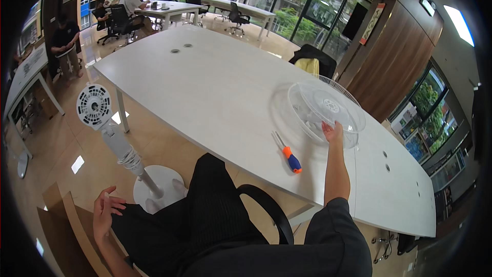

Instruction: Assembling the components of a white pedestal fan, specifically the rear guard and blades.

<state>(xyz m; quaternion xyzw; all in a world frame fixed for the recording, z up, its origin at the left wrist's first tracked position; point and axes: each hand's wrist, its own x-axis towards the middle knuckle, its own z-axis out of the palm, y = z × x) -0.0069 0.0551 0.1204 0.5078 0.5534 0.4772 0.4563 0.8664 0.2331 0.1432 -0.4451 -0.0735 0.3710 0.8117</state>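
At the right hand [333, 132], far from the left [104, 214], lie clear fan parts [329, 104].

At the right hand [333, 132], a clear, whitish fan cover [319, 97]; under it, a plain white tabletop [215, 92]; left of that hand, a screwdriver [292, 160] with an orange-and-dark-blue handle and grey shaft; near the left hand [104, 210], black trousers [205, 215] with fine ribbed stripes, a white fan stand [115, 141], brown cardboard [82, 225]; beyond the right hand, brown wood-grain panelling [394, 46].
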